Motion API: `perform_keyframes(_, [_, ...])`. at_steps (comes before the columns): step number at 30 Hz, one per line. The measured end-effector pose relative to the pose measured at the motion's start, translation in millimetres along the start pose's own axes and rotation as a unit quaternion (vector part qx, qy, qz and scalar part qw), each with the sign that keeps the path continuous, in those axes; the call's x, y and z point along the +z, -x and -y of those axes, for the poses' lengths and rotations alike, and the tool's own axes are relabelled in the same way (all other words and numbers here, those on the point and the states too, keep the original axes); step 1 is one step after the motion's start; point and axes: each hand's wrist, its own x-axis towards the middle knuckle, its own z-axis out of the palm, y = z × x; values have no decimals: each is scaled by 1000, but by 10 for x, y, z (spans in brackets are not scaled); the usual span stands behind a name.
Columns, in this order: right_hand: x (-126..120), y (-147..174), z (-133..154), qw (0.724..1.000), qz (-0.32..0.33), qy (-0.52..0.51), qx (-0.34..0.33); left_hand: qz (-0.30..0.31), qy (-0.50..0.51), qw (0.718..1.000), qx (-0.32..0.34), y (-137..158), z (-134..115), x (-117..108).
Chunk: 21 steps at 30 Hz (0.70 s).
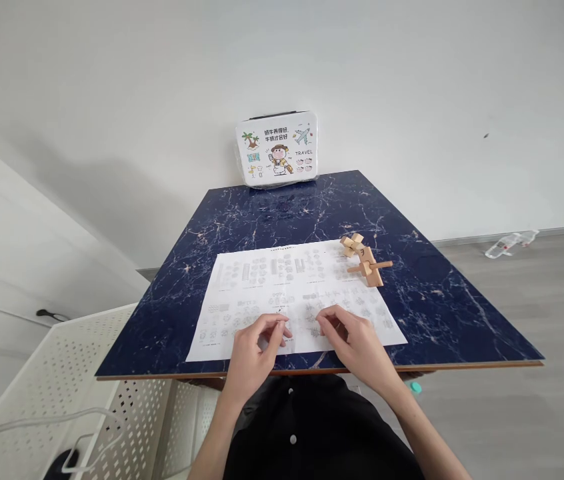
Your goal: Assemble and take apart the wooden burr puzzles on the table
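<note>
A white printed sheet (257, 293) with rows of small diagrams lies flat near the table's front edge. My left hand (256, 347) rests over its lower middle, fingers curled in and thumb tip close to the index finger. To its right, my right hand (355, 341) is curled in much the same way, with a gap between the two hands. I see nothing held in either one. At the sheet's upper right corner sit wooden pieces: a flat block (374, 275) with a dark mark and a stick (381, 265) across it, and a cluster of small interlocked blocks (353, 244) behind.
A white cartoon-printed case (279, 152) stands against the wall at the back of the dark blue marbled table (272, 213). White perforated shelving (62, 373) with a cable is at the left. A plastic bottle (505, 245) lies on the floor at right.
</note>
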Motion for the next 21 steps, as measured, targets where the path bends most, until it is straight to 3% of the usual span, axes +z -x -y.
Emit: perform_keyframes(21, [-2,11,-9,1000,1,-11,-3,5,3,1000,7,5,-12,-13])
